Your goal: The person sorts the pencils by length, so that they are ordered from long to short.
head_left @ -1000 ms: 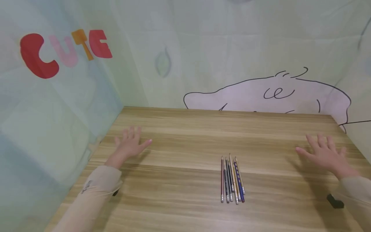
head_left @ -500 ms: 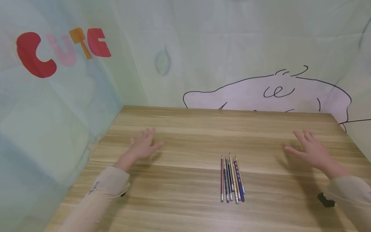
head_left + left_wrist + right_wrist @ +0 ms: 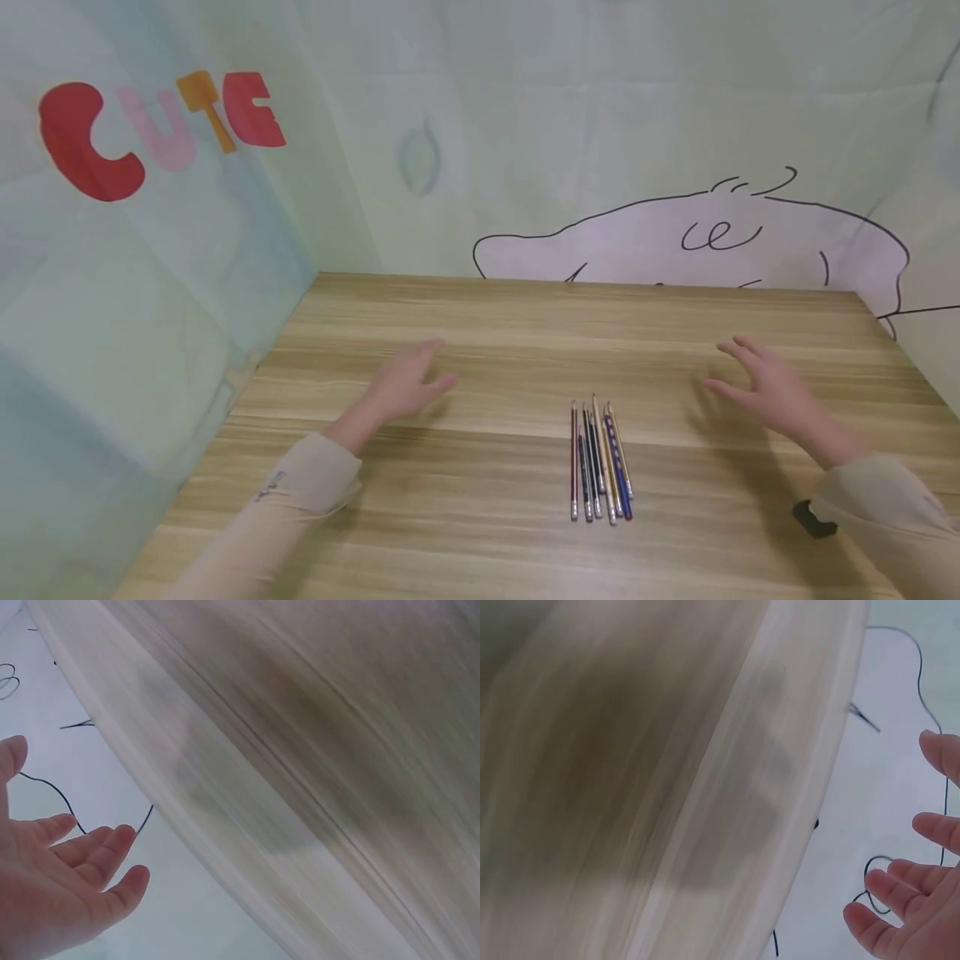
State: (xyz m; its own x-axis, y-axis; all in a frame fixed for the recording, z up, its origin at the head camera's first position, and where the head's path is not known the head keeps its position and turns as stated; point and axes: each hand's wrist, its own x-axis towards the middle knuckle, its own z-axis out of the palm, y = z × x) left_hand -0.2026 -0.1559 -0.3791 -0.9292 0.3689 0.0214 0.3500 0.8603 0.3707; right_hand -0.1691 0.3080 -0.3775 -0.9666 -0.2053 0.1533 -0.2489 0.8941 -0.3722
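Several pencils (image 3: pixel 597 462) lie side by side in a loose bundle on the wooden table, points toward the back and eraser ends toward the front. Among them are a dark red one at the left and a blue patterned one (image 3: pixel 618 467) at the right. My left hand (image 3: pixel 401 383) hovers over the table to their left, fingers relaxed and thumb apart. To their right hovers my right hand (image 3: pixel 772 392), its fingers loosely bent and spread. Both hands hold nothing, and each wrist view shows the palm with bare fingers (image 3: pixel 101 851) well away from the pencils.
The wooden table (image 3: pixel 480 333) meets a pale cloth backdrop at its back and left edges. Red, pink and orange letters (image 3: pixel 90 142) and a line-drawn white figure (image 3: pixel 720 242) are printed on it. A black piece (image 3: pixel 813 519) shows under the right sleeve.
Both hands have moved inward, the left one rightward and the right one leftward, and their spread fingers have relaxed. The pencils have stayed in place.
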